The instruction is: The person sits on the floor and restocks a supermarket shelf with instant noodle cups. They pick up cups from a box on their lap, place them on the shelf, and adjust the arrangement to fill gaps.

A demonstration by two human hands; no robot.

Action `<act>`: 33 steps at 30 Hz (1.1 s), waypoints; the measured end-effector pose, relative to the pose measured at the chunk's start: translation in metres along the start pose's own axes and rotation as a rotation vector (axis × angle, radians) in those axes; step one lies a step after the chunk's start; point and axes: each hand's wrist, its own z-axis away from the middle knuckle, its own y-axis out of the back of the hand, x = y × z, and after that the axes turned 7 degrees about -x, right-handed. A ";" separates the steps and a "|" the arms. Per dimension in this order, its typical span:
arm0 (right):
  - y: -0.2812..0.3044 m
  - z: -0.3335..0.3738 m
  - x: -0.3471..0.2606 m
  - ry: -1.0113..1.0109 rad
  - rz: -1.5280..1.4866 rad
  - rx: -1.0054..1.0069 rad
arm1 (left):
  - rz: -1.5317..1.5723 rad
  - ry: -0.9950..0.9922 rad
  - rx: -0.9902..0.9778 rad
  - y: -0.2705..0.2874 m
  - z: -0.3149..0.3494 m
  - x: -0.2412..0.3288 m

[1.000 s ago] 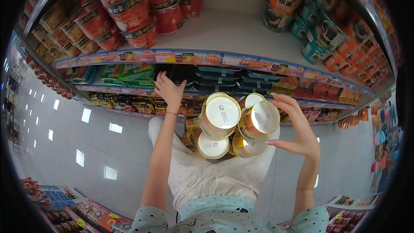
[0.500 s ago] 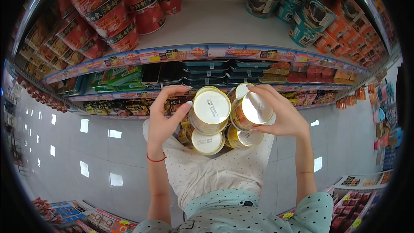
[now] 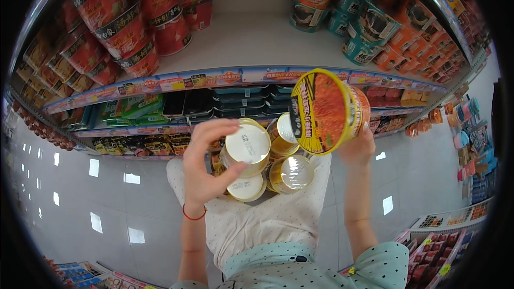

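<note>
My right hand [image 3: 358, 149] is wrapped around a yellow-rimmed instant noodle tub [image 3: 324, 112], raised and tilted so its printed lid shows. Against the side of another instant noodle tub [image 3: 251, 142], bottom up, my left hand [image 3: 203, 160] is curled with thumb and fingers. Below it a white-bottomed tub [image 3: 247, 188] also stands upside down. A shiny-ended tub [image 3: 293, 174] and one further tub [image 3: 284, 135] sit beside these, above my lap. What carries the cluster is mostly hidden.
Ahead runs a shelf [image 3: 241, 37] with red noodle tubs [image 3: 120, 27] stacked at left and teal and orange tubs [image 3: 369, 27] at right. Lower shelves hold dark trays [image 3: 241, 104] and green packs [image 3: 142, 107]. Display racks [image 3: 439, 251] stand behind at both sides.
My right hand has lifted one tub off the cluster, up and right, and turned it from bottom to lid. My left hand stays at its tub. The view has shifted slightly.
</note>
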 end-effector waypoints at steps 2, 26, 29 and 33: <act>-0.016 -0.005 0.009 0.011 -0.401 -0.062 | -0.123 -0.054 -0.096 -0.004 -0.009 0.013; -0.050 -0.055 0.020 0.122 0.457 -0.172 | -0.141 0.133 -0.082 -0.014 -0.016 0.017; -0.044 -0.112 0.044 0.100 0.447 -0.066 | -0.294 0.259 -0.206 -0.010 0.000 0.010; -0.025 -0.179 0.103 0.068 0.659 -0.068 | -0.307 0.324 -0.303 -0.014 0.011 0.000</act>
